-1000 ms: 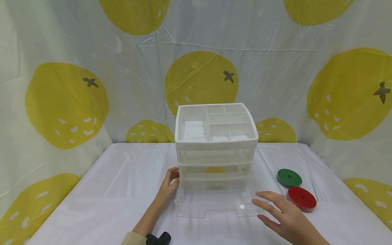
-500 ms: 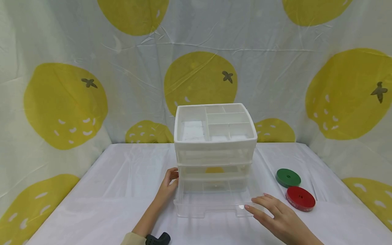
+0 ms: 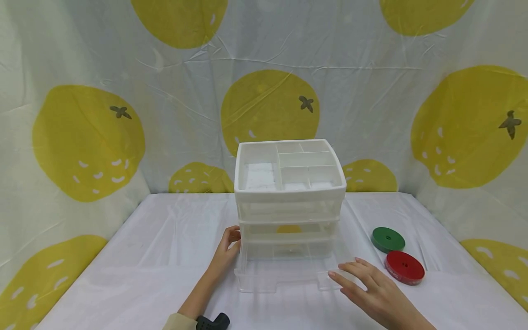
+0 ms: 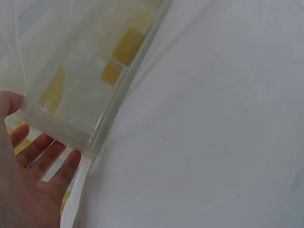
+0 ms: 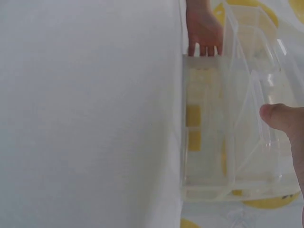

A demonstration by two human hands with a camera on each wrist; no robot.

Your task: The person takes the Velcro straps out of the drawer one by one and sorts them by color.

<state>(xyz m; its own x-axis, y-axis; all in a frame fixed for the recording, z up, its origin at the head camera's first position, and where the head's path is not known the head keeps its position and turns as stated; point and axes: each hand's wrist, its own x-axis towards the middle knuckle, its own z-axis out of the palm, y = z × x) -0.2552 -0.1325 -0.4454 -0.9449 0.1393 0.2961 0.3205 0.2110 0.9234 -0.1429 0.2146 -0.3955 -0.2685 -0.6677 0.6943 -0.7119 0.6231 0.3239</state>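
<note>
A white drawer unit [image 3: 290,197] with a divided top tray stands mid-table. Its clear lower drawer [image 3: 256,284] is pulled out towards me. At the unit's left side is my left hand [image 3: 227,247]; the left wrist view shows its fingertips [image 4: 73,156] touching the plastic edge, thumb apart from them. My right hand [image 3: 373,293] is at the drawer's front right corner, fingers spread and lightly bent. In the right wrist view its thumb [image 5: 273,114] lies against the drawer front, the other fingers hidden.
To the right on the white-covered table [image 3: 173,229] lie a flat green roll [image 3: 388,239] and a flat red roll [image 3: 405,268], close to my right hand. A lemon-print cloth [image 3: 264,41] hangs around the back and sides.
My right hand has moved left onto the drawer's front right corner, then stayed almost still for the last half second. The left hand and the drawer have hardly moved.
</note>
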